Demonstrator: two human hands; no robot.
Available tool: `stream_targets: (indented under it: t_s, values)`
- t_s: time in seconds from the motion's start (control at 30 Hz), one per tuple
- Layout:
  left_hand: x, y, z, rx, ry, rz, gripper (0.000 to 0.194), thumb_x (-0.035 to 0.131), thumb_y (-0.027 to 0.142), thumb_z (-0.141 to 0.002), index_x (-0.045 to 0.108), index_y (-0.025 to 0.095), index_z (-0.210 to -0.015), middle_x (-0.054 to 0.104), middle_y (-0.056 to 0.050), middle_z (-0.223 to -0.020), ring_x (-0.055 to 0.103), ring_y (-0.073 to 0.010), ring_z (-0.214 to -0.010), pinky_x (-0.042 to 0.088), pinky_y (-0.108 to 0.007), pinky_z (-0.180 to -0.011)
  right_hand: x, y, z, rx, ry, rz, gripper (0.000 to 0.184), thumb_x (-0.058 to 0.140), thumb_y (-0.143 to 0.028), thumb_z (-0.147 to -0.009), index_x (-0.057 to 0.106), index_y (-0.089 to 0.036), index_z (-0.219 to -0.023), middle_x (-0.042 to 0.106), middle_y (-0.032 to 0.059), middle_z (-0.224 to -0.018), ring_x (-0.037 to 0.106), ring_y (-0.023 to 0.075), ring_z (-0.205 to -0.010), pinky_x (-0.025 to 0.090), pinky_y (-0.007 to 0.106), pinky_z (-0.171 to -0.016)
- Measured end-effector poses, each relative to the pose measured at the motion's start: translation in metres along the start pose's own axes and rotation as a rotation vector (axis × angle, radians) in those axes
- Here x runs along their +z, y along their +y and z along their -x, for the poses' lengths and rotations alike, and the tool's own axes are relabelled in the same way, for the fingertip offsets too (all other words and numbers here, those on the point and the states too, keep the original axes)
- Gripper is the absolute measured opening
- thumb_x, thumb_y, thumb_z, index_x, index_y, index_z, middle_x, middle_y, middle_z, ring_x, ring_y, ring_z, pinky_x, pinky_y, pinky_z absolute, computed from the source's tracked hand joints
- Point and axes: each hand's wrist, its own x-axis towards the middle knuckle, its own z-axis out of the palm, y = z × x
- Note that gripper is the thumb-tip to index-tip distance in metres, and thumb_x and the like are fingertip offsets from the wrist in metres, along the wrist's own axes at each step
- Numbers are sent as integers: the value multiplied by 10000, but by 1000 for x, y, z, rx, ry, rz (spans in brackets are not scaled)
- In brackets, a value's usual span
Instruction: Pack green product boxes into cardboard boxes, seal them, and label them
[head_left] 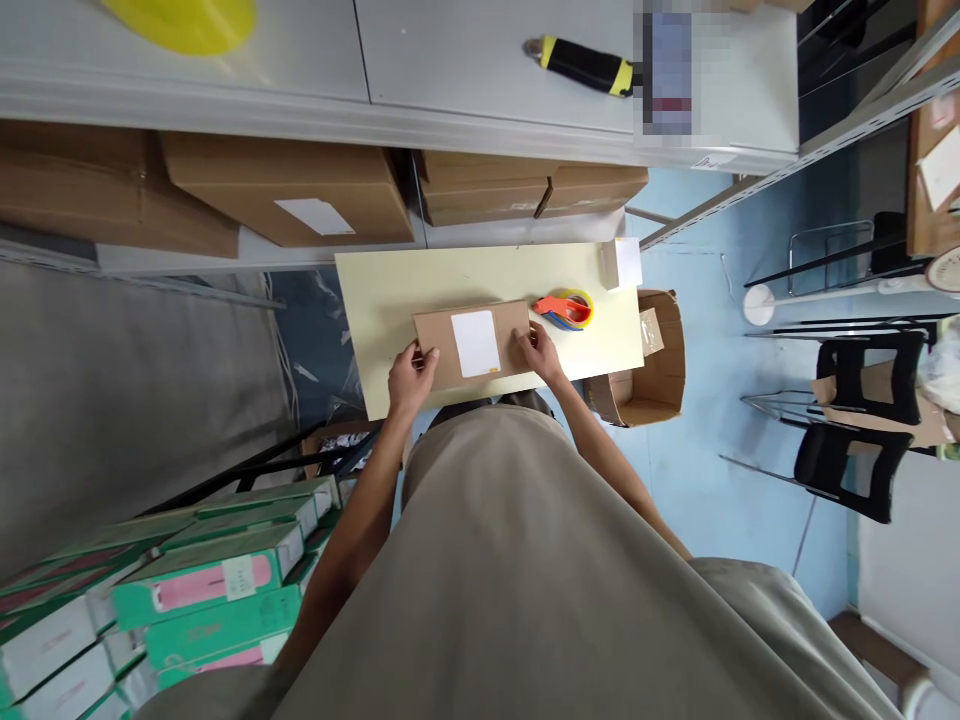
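A flat brown cardboard box (441, 338) with a white label (475, 343) lies on or just above the pale yellow table (405, 280). My left hand (412, 378) grips its left end, thumb on top and fingers curled at the edge. At the opposite end, my right hand (539, 354) holds the box the same way, thumb on the top face. Just beyond that hand sits an orange-and-blue tape dispenser (564, 310) with a yellow roll. A small white box (622, 264) stands at the table's far right corner.
Shelving with large cardboard boxes (285, 185) borders the table's far side. On its upper shelf lies a black-and-yellow handled tool (589, 66). An open carton (666, 375) stands right of the table. Green boxes (217, 580) are stacked at left; black chairs (855, 465) stand at right.
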Motion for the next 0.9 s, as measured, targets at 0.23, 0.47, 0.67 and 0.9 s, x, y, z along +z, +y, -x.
stream_targets:
  t_s: [0.23,0.47,0.67,0.9]
  values:
    - [14,-2,-2,-21,55,-40,467,687,463,-979,730,183,-1351,757,-201,-1296,766,-333,-1151,617,-465,-1073,-21,20,-11,-97,64,292,590,463,-557,-1166,653,-163,-1561,724,219,-1565,693,359,-1424,550,510,-1226]
    - [12,28,8,152,257,-97,461,641,372,-1034,668,181,-1453,685,-228,-1504,610,-375,-1492,476,-547,-1311,-73,51,-45,0,102,683,654,600,-185,-1068,483,-41,-1695,585,316,-1681,529,405,-1587,368,569,-1352]
    - [38,90,11,242,190,-24,399,599,371,-1068,700,199,-1414,733,-190,-1499,671,-332,-1456,487,-511,-1311,-78,65,-70,-27,-1,660,595,450,-17,-1031,559,-41,-1615,695,302,-1565,601,337,-1516,328,512,-1371]
    - [120,143,30,184,-100,206,324,625,399,-1066,754,225,-1307,808,-166,-1419,771,-312,-1353,590,-499,-1235,-97,65,-83,-112,-65,458,454,590,-128,-1009,655,-124,-1458,760,255,-1471,665,345,-1428,388,509,-1359]
